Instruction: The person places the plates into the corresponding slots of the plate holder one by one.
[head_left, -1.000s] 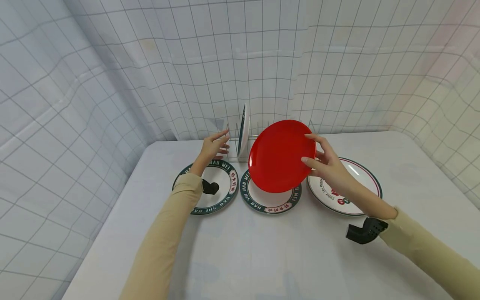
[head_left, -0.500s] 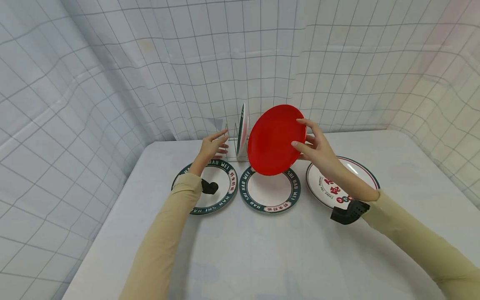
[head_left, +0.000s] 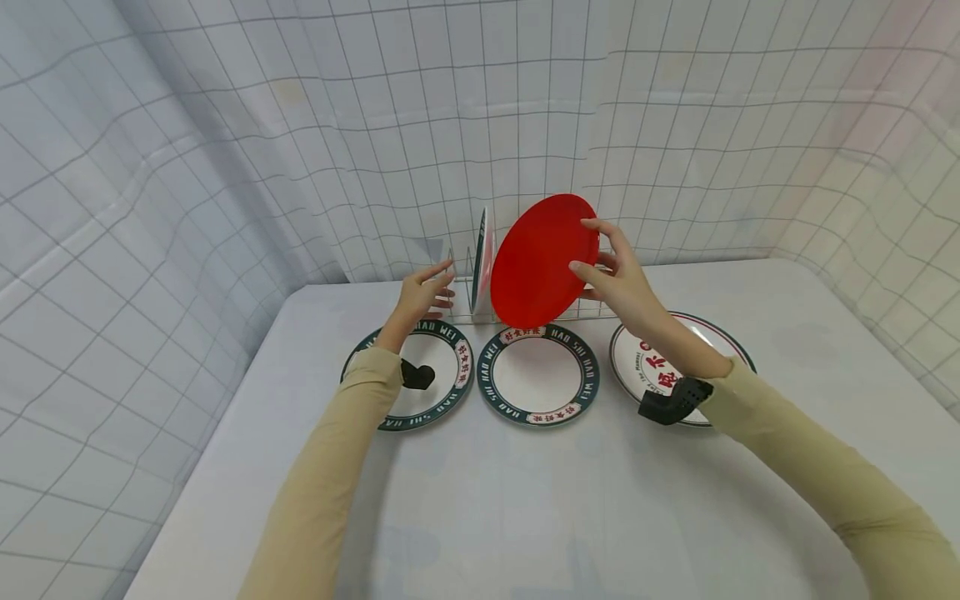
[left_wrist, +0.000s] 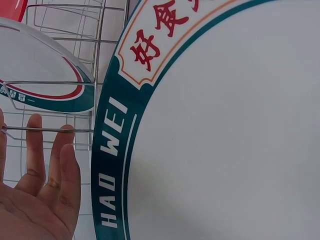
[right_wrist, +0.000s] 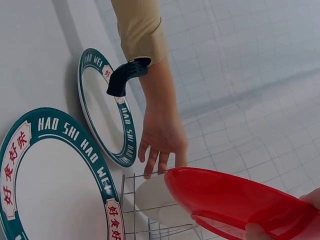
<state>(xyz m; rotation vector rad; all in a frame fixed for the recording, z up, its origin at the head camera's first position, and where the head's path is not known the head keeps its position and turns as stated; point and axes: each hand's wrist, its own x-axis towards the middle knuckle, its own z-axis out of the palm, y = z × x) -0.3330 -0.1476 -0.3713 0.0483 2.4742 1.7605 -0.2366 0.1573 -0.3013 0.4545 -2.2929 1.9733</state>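
My right hand (head_left: 628, 283) pinches the right edge of a red plate (head_left: 542, 265) between thumb and fingers. The red plate is tilted up over the back wire dish rack (left_wrist: 100, 42), just right of a white plate with a green-edged back (head_left: 483, 265) standing upright in it. At the rack's left end rests my left hand (head_left: 422, 300), its fingers extended and loosely spread. In the left wrist view these fingers (left_wrist: 35, 145) lie at a rack wire, seemingly touching it. The red plate's lower edge hides part of the rack in the head view.
Three plates lie flat on the white table (head_left: 480, 508): a green-rimmed plate (head_left: 427, 392) under my left wrist, a green-rimmed plate (head_left: 537, 379) in the middle, and a larger white plate with red lettering (head_left: 637, 367) under my right forearm. A gridded cloth (head_left: 375, 150) hangs behind.
My right hand has carried the red plate back and left toward the rack, turning it more edge-on and uncovering the middle plate. My left hand has stayed at the rack's left end.
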